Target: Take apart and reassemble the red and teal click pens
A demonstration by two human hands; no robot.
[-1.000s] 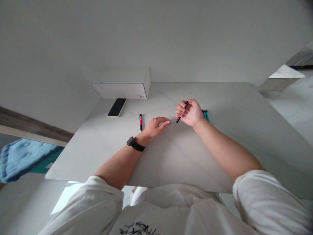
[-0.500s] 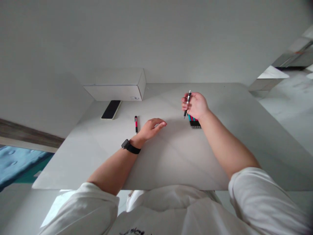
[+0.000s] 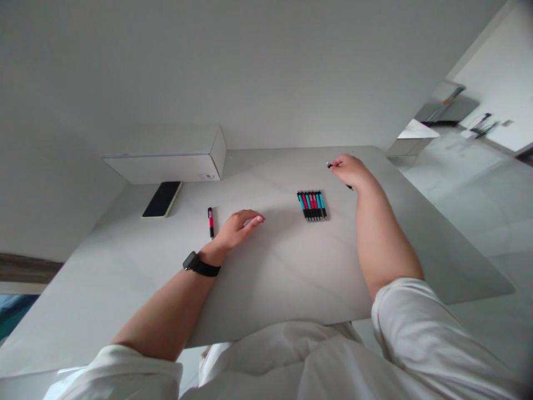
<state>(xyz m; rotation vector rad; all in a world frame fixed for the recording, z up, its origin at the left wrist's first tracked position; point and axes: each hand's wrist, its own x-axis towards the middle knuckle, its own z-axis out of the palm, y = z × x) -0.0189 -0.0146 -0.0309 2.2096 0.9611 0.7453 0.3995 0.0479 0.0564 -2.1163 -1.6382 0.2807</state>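
Observation:
My right hand [image 3: 351, 170] is closed around a pen [image 3: 330, 165] over the far right of the table; only the pen's two ends show past the hand. Left of that hand, several turquoise and red pens [image 3: 312, 206] with black grips lie side by side in a row. My left hand [image 3: 238, 228] rests on the tabletop, fingers loosely bent and thumb apart, with nothing in it. Just beyond its wrist lies a single red and black pen [image 3: 210, 221], its near end close to the hand. A black watch [image 3: 202, 265] is on my left wrist.
A long white box [image 3: 166, 168] stands against the wall at the back left of the white table [image 3: 283, 289]. In front of it lies a phone [image 3: 162, 199], dark screen up. The table's right edge borders open floor.
My right hand has moved right, away from the row of pens, turning palm down with the pen in it. The row is now uncovered. The view has shifted right; my left hand stays put.

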